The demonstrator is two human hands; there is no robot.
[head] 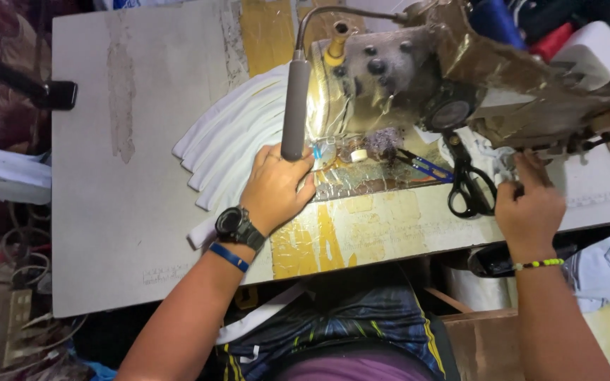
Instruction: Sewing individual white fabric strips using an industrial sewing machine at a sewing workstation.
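Head view, reading left to right.

Worn grey counter (100,212) with peeling yellow patches is carrying everything. Toward its middle, a fanned stack of white curved fabric strips (224,152) is lying spread out, running under the left hand.

Left hand (275,189), black wristwatch (238,227) and blue band at the wrist, is resting palm-down with fingers loosely curled on the near end of the strips, just left of the grey gooseneck lamp stem (296,109). Not gripping; pressing flat, as far as I can tell.

Old tape-wrapped beige sewing machine (418,77) is standing along the far right edge. Black-handled scissors (469,185) are lying just in front of it.

Right hand (529,208), beaded bracelet at the wrist, is closing its fingers on crumpled white cloth (497,164) beneath the machine's right end; the grip itself is partly hidden.

Judgement: the work looks like feeding strips to the needle. Keeping the left palm flat should be stopping the fan from sliding; lifting one strip only, edges aligned, fingertips clear of the needle and scissors.
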